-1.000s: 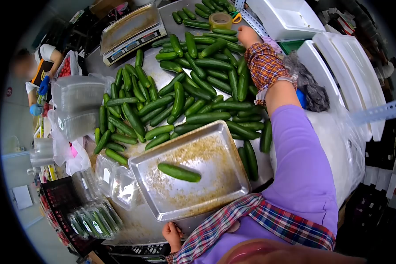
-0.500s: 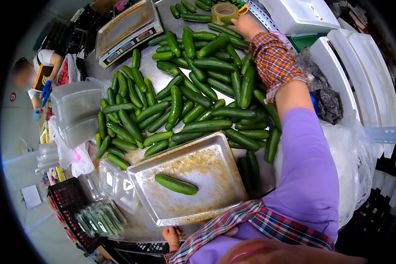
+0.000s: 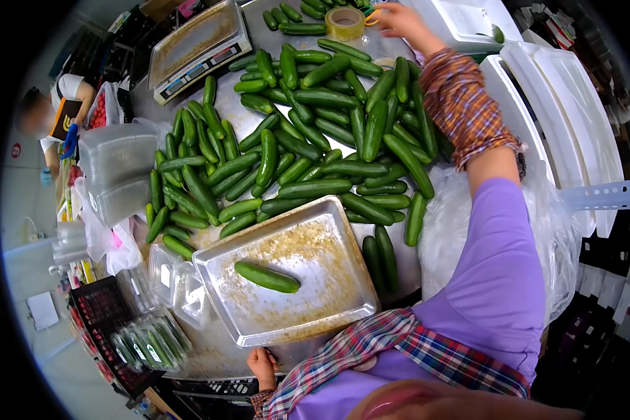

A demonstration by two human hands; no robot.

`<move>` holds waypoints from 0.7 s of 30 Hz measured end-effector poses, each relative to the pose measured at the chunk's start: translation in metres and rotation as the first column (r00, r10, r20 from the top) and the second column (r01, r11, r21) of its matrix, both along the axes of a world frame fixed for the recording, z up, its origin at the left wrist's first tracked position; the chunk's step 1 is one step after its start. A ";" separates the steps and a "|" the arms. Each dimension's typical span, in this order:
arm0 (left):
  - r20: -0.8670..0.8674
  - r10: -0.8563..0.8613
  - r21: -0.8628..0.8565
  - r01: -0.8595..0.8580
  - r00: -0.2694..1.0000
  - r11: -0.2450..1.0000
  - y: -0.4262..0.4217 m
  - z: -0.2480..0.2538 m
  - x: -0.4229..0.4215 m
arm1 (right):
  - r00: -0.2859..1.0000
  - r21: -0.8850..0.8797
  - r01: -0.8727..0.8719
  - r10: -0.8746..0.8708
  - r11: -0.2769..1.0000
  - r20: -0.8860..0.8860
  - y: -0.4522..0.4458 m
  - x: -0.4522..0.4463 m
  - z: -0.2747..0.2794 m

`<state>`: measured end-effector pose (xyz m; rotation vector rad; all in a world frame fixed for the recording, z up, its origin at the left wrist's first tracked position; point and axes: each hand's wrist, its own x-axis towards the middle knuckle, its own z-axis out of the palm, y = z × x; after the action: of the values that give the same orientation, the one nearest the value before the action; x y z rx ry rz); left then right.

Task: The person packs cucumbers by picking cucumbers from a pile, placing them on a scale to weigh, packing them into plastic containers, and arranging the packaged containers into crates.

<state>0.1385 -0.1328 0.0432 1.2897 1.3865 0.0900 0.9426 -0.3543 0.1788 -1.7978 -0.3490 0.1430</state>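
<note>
At the top of the view, my right hand (image 3: 397,21) reaches to the orange-handled scissors (image 3: 372,17), its fingertips at the handle, just right of a roll of yellow tape (image 3: 345,23). My left hand (image 3: 262,364) rests low at the table's near edge, fingers curled, below a worn metal tray (image 3: 315,308); whether it holds anything is hidden. One cucumber (image 3: 267,277) lies on that tray. Beyond the tray spreads a large heap of cucumbers (image 3: 297,147).
A scale (image 3: 199,52) stands at the upper left. Clear plastic boxes (image 3: 122,164) and packed cucumbers (image 3: 152,344) are on the left. White foam boxes (image 3: 469,21) and plastic bags (image 3: 462,210) line the right. Another person (image 3: 66,105) stands at far left.
My right hand has moved from the cucumbers' upper right edge to the scissors. Several cucumbers at the heap's right side have shifted. My left hand stays by the near edge.
</note>
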 end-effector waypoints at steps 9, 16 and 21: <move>-0.008 -0.019 -0.015 0.019 1.000 1.000 -0.001 0.008 0.006 | 0.534 -0.826 -0.043 0.712 0.562 0.456 0.087 -0.049 -0.083; -0.022 0.017 -0.021 -0.017 1.000 1.000 -0.002 0.009 0.009 | 0.887 0.284 -0.428 0.459 0.858 -0.047 0.079 -0.061 -0.027; -0.009 0.007 -0.011 -0.007 1.000 1.000 -0.002 0.005 0.006 | 0.612 0.689 -0.544 0.788 0.479 -0.065 0.070 -0.095 0.008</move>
<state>0.1447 -0.1344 0.0482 1.2779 1.3979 0.0816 0.8480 -0.2845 0.1864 -0.8390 -0.7386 0.8546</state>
